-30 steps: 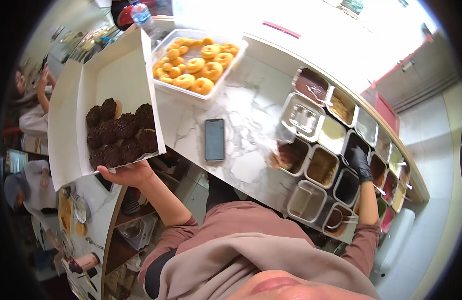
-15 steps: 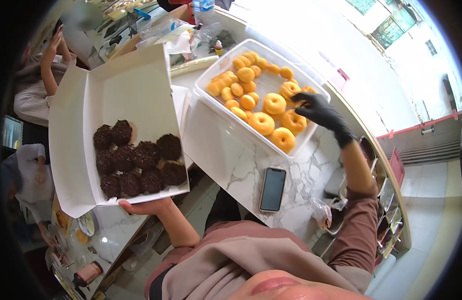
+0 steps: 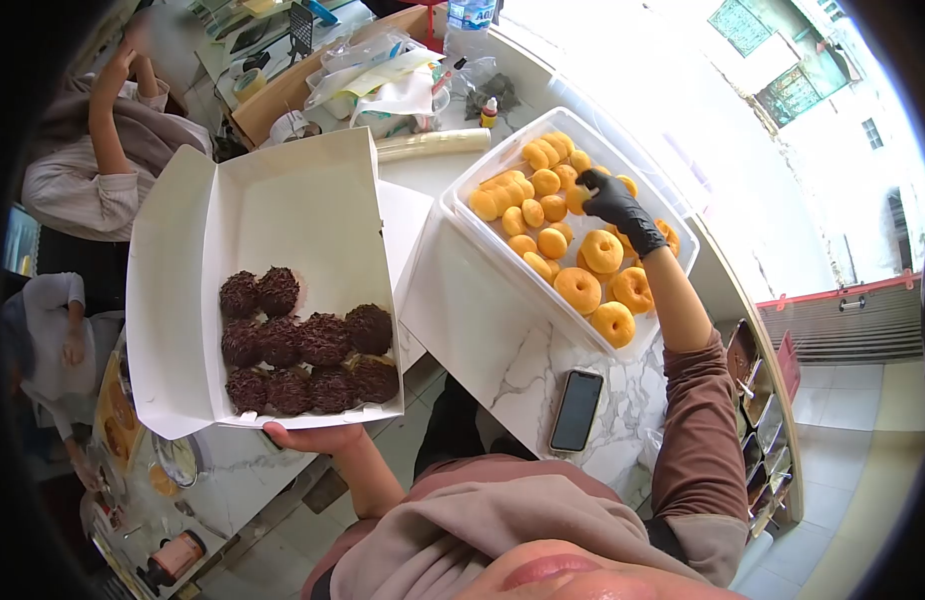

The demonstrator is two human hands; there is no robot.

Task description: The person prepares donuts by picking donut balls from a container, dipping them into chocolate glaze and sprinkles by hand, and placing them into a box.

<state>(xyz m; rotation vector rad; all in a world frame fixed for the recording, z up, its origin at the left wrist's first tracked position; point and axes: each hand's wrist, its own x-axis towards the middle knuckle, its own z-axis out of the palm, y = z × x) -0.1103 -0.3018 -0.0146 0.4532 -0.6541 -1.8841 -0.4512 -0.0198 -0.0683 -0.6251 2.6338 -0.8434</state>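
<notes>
My bare left hand supports an open white cardboard box from beneath, its fingers mostly hidden under the front edge. Chocolate-sprinkled doughnuts sit in rows in the lower part of that box. My right hand, in a black glove, is over a clear plastic tub. Its thumb and fingertips close around a small round plain doughnut. Several more small doughnuts lie around it, and larger ring doughnuts fill the tub's near end.
A phone lies on the marble counter near my body. Behind the tub are a small bottle, a clear roll, plastic bags and a water bottle. Other people are at the left.
My right hand has moved from the ring doughnuts to the small ones and closed on one. The view has shifted, so box and tub appear lower and farther right.
</notes>
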